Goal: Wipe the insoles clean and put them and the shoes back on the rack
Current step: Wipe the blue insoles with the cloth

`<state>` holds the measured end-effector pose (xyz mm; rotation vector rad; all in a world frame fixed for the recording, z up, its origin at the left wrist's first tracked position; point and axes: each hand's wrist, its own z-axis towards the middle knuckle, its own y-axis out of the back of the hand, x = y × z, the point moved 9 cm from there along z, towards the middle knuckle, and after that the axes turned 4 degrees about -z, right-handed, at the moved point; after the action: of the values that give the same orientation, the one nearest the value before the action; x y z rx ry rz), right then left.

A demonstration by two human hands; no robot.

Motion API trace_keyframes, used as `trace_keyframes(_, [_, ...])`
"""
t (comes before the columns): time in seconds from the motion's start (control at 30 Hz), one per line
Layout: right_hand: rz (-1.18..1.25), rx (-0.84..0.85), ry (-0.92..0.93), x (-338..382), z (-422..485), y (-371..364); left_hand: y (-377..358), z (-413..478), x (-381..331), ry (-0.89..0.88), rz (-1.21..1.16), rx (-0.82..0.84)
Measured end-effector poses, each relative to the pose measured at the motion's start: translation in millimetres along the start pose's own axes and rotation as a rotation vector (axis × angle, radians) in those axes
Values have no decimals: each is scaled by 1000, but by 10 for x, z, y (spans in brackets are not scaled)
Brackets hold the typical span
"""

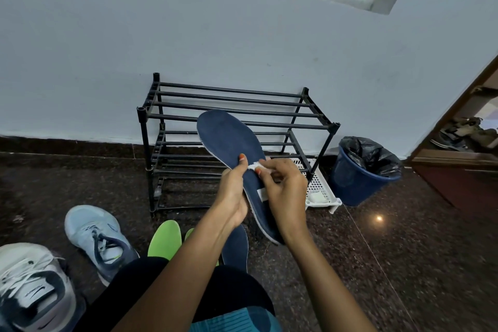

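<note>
A dark blue insole [229, 137] is held up in front of the black shoe rack [234, 116]. My left hand [231, 191] grips the insole's middle from the left, thumb on top. With a small white wipe [253, 166] pinched in its fingers, my right hand [283, 191] presses the wipe on the insole's surface. A second blue insole [237, 248] and two green insoles [164, 240] lie on the floor below. To their left stands a light blue shoe [97, 237], and a white and grey shoe [32, 288] fills the bottom left corner.
A white plastic tray [320, 191] with a white pad lies beside the rack's right leg. A blue bin [361, 178] with a black liner stands right of it. A wooden cabinet [463, 159] is at far right. The floor is dark speckled stone.
</note>
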<state>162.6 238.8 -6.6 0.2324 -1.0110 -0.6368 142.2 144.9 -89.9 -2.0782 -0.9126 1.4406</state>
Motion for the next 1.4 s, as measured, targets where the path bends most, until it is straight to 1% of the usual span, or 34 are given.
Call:
trace_keyframes(0.07, [25,-12,-59,-54,8,41,-6,-6,-40,-17,27,8])
trace_keyframes(0.13, [48,-22,-101,-90,-23,69,-26,-16,-44,3,20,43])
trace_keyframes(0.27, [11,-48,-91,-72,-42,113,-88,-65,5,50,52,118])
trace_keyframes(0.33, [21,-70,-119,-94,8,142,-121,-78,62,76,80,151])
trace_keyframes(0.43, [29,-73,-131,-122,89,163,-130,-61,72,86,77,168])
trace_keyframes(0.53, [31,-20,-95,-114,144,156,-94,-54,97,135,66,133])
trace_keyframes(0.67, [-1,79,-35,-82,194,144,-66,-47,102,142,63,80])
trace_keyframes(0.83, [-199,275,100,-32,113,7,-19,-42,67,130,55,26])
trace_keyframes(0.87, [-237,278,133,-15,70,-5,-22,-49,66,132,57,24])
trace_keyframes(0.93, [-283,232,170,5,10,4,-43,-71,70,141,66,39])
trace_keyframes(1.0, [-316,186,159,-12,28,26,-58,-71,85,144,91,56])
trace_keyframes(1.17, [-261,102,116,-2,215,87,-86,-105,93,121,138,76])
trace_keyframes(1.33, [-259,147,107,-44,60,-34,-36,-107,64,113,87,30])
trace_keyframes(1.4, [-275,159,153,2,-96,-68,-12,-93,48,95,83,9])
